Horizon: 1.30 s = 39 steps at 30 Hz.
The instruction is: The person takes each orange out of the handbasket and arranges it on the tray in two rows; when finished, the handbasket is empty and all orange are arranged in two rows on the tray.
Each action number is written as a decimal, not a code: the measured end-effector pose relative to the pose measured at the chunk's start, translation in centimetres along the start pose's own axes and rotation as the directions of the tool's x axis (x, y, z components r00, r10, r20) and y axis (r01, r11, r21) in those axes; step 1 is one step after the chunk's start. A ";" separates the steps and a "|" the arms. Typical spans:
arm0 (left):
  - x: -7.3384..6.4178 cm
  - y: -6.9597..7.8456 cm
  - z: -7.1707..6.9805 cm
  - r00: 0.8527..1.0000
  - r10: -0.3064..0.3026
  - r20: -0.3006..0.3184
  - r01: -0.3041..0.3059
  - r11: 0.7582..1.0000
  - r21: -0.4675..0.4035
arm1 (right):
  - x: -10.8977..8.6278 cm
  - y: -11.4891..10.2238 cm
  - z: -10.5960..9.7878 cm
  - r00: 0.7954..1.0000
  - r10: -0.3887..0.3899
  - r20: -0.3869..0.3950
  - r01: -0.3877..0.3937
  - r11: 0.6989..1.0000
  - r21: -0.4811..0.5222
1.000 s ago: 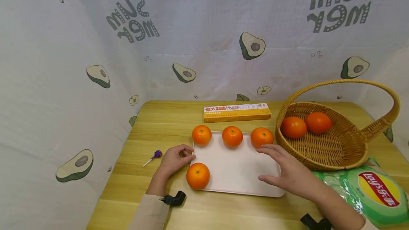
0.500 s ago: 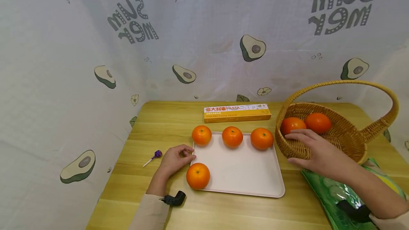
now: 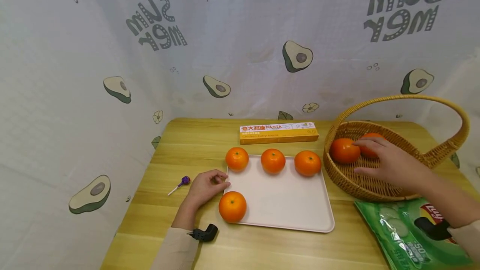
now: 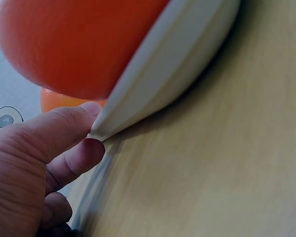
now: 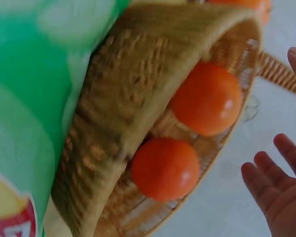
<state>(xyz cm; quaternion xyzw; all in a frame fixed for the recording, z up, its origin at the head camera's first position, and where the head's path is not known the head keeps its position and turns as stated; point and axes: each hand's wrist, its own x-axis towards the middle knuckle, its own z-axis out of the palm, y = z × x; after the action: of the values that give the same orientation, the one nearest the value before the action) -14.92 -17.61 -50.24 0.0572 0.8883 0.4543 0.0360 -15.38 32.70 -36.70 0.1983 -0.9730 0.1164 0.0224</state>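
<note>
My left hand [image 3: 204, 186] pinches the left edge of a pale rectangular tray [image 3: 281, 203]; thumb and index finger meet at its rim [image 4: 158, 74] in the left wrist view. Three oranges stand along the tray's far side: left [image 3: 237, 158], middle [image 3: 273, 161] and right [image 3: 307, 163]. Another orange [image 3: 232, 206] sits at the near left corner. Over the wicker basket [image 3: 331, 180], my right hand [image 3: 393, 163] is spread with nothing held. Two oranges lie inside the basket, one [image 3: 345, 151] in plain sight, the other [image 3: 369, 147] partly hidden by my fingers.
The basket's tall handle [image 3: 405, 96] arches above it. A green chip bag [image 3: 405, 232] lies in front of the basket, under my right forearm. A pasta box [image 3: 279, 133] lies behind the tray. Left of my left hand is a purple lollipop [image 3: 184, 181].
My right hand has moved from above the tray's right side, near the right orange, rightward to over the basket. The left hand stays at the tray edge.
</note>
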 end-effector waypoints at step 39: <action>0.1 -0.4 0.1 1.000 0.010 0.000 -0.010 1.000 0.008 | 5.7 3.8 3.0 0.978 0.034 0.206 -0.045 0.998 0.053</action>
<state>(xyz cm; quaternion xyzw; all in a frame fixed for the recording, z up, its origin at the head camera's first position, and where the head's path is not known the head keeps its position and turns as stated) -15.03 -17.74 -50.57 0.0617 0.8898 0.4510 0.0333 -22.09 33.19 -39.92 0.1904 -0.9701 0.1237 -0.0859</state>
